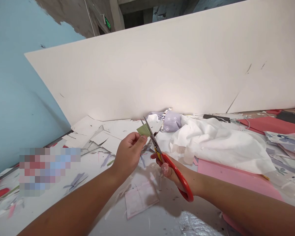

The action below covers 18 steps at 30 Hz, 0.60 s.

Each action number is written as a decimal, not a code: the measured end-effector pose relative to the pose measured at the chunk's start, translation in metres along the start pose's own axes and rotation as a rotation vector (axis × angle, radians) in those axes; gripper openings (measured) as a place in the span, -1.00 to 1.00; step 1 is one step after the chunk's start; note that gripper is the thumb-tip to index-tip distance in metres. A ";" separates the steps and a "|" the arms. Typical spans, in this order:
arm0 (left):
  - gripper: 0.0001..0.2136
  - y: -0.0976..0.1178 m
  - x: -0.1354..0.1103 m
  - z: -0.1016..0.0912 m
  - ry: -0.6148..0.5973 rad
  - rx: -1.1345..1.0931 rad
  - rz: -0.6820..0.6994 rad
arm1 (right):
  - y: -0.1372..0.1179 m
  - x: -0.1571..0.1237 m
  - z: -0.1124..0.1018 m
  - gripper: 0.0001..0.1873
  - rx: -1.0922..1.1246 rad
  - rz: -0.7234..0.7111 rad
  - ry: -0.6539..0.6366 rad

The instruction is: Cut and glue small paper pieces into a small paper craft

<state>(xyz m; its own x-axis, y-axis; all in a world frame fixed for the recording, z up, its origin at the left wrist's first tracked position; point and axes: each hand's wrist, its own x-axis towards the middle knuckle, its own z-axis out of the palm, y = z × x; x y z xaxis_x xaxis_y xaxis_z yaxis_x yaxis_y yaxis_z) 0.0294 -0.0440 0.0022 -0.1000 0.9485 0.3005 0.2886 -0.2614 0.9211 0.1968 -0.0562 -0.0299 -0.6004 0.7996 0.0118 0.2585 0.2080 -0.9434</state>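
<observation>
My left hand (128, 152) pinches a small pale green piece of paper (143, 130) between thumb and fingers, held up above the table. My right hand (175, 173) grips red-handled scissors (172, 170); their metal blades (149, 132) are parted and straddle the right edge of the green paper. Both hands hover over a white table top (177, 223) strewn with paper scraps.
A tall white board (162, 65) leans along the table's back. White cloth (218, 144) and patterned lilac fabric (172, 120) lie right of the hands, pink paper sheets (236, 178) beyond. White paper offcuts (93, 134) lie at left, a pale pink square (140, 198) below the hands.
</observation>
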 end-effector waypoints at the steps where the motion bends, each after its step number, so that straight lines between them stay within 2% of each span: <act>1: -0.73 0.001 0.000 0.000 -0.003 0.017 0.001 | -0.001 0.000 0.000 -0.14 -0.010 0.000 0.001; 6: -0.77 0.007 0.001 -0.004 0.004 0.133 0.045 | -0.004 0.000 0.000 -0.10 0.004 0.013 0.010; 9: -0.77 0.010 0.002 -0.006 -0.003 0.182 0.063 | -0.001 0.000 0.001 -0.19 0.017 0.012 0.028; 15: -0.76 0.010 0.003 -0.006 -0.018 0.210 0.085 | 0.005 0.006 0.008 -0.33 0.020 -0.011 0.176; 18: -0.76 0.009 0.003 -0.005 -0.020 0.206 0.091 | 0.004 0.007 0.010 -0.37 0.024 0.014 0.202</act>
<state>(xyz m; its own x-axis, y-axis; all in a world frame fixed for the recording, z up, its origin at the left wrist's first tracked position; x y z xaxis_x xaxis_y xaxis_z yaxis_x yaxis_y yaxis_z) 0.0268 -0.0448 0.0125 -0.0466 0.9267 0.3729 0.4839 -0.3056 0.8200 0.1861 -0.0554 -0.0371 -0.4326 0.8994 0.0629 0.2459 0.1848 -0.9515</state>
